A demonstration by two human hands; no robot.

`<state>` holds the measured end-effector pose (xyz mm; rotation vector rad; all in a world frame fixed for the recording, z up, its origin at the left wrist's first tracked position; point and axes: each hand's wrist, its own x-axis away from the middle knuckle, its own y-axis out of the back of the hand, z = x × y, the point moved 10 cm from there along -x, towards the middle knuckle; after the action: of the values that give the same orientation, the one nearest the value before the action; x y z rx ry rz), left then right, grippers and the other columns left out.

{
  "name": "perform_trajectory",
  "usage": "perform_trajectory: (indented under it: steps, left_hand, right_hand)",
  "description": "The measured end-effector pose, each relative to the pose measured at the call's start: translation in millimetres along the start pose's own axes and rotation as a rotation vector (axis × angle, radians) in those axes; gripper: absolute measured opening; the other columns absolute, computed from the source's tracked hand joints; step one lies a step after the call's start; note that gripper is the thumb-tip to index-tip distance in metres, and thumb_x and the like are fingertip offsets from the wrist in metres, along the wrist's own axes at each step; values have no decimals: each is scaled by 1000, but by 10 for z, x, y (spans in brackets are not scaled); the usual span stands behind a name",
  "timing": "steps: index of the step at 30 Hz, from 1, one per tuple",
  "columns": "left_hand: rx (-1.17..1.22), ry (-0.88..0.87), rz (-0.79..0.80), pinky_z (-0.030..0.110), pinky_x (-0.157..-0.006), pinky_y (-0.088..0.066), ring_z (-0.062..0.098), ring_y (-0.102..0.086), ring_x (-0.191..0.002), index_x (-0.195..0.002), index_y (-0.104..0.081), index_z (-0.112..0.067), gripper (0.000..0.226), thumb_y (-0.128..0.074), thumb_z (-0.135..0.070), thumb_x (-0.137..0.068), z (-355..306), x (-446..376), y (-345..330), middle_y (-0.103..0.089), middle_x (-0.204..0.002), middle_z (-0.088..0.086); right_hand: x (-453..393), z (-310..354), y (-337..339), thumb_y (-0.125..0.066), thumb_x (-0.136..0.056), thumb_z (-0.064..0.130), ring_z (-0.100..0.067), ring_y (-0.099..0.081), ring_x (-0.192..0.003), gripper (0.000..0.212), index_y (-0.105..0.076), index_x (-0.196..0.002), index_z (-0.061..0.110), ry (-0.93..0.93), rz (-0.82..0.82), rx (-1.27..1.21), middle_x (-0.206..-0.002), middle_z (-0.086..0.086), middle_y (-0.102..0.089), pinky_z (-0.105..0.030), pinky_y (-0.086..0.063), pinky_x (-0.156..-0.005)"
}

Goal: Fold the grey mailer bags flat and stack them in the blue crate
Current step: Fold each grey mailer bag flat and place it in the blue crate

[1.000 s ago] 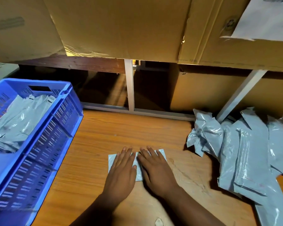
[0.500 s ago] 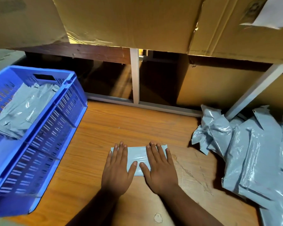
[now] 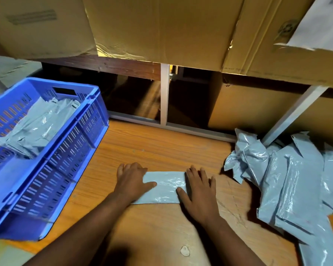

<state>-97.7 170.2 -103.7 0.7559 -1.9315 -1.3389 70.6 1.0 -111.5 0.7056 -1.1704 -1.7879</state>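
Likely light and limp, this folded mailer bag (image 3: 164, 187): thin glossy plastic, slick to the touch by the look of its sheen, prone to springing open unless pressed. Best taken by the two short ends or along the folded edge, pinched flat so the layers do not slide apart.

Looks: pale grey-blue, a flat oblong with crinkled highlights across the middle, lying on the wooden worktop (image 3: 161, 146), to the right of the blue crate (image 3: 46, 179). Left hand (image 3: 132, 181) lies on the bag's left end, thumb stretched out over the plastic, fingers bent slightly past the edge; holds nothing that I can see. Right hand (image 3: 198, 191) rests flat on the bag's right end, fingers spread and pressing down.

Inside the crate, toward its far side, sits a stack of folded bags (image 3: 38, 125). Well right of the crate, a loose heap of unfolded mailers (image 3: 288, 185) waits at the worktop's edge.
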Motion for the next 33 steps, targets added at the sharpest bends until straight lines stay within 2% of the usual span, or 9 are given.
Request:
perform_trajectory:
  steps: [4,9,13,17,19,21,25,30,33]
  left_hand:
    - [49,38,124,41,-114,-21,18,-52,-121,-99,-72,-35,33,-82,-56,-75,13,-200,157,-62,-113,-9]
    - [165,-115,185,43,-119,-18,4,-56,-99,-84,-63,-35,19,-82,-39,-82,-36,-189,383,-63,-88,-22]
    - [214,-290,24,40,-122,-6,-4,-55,-97,-82,-63,-37,19,-81,-31,-81,34,-116,1068,-66,-88,-23]
    - [300,-592,-136,47,-113,-33,3,-57,-104,-95,-70,-34,15,-77,-35,-82,175,32,1937,-67,-103,-17]
    - [377,-692,-313,38,-112,-38,11,-55,-122,-116,-70,-23,34,-74,-36,-84,386,117,2408,-63,-128,-4]
    - [444,-648,-485,24,-113,-32,11,-48,-133,-131,-62,-14,49,-72,-35,-89,748,158,2806,-55,-141,0]
    - [597,-363,-583,6,-100,-32,11,-55,-122,-131,-61,-13,42,-70,-26,-93,1771,-91,3017,-61,-129,-5]
    - [418,-151,-377,39,-108,-39,31,-49,-135,-137,-56,-13,52,-73,-31,-91,2606,-584,2430,-56,-143,10]
    - [180,-144,-231,48,-123,-15,32,-20,-154,-155,-36,-14,79,-69,-48,-91,2618,-775,2123,-29,-165,11]
  right_hand:
    - [-202,380,177,-48,-103,46,-21,-39,-145,47,-51,-145,27,88,-32,-133,-153,7,-51,-58,-19,-124]
    - [-380,1009,180,-58,-97,45,-19,-49,-138,53,-52,-147,29,223,167,-19,-146,4,-59,-54,-10,-126]
    - [-419,1411,545,-64,-93,43,-19,-67,-102,38,-67,-130,34,247,102,-20,-116,10,-75,-38,-49,-94]
    - [-473,1969,834,-62,-96,44,-4,-63,-87,22,-67,-118,40,210,62,-145,-104,19,-71,-33,-54,-74]
    - [-558,2217,1002,-64,-95,39,-3,-62,-84,17,-67,-111,39,157,-32,-241,-99,19,-70,-30,-52,-71]
    - [-648,2430,1175,-67,-93,34,0,-63,-85,12,-66,-104,39,118,-163,-354,-94,22,-69,-25,-50,-70]
    - [-883,2840,1287,-69,-95,33,18,-59,-93,18,-64,-113,35,37,-303,-461,-97,34,-61,-16,-51,-77]
    - [-1158,3363,1196,-69,-96,31,8,-57,-88,36,-64,-131,22,-30,-368,-411,-108,23,-61,-13,-46,-75]
    - [-1239,3602,1118,-68,-95,26,3,-60,-97,40,-64,-134,20,-66,-375,-407,-117,15,-67,-23,-54,-83]
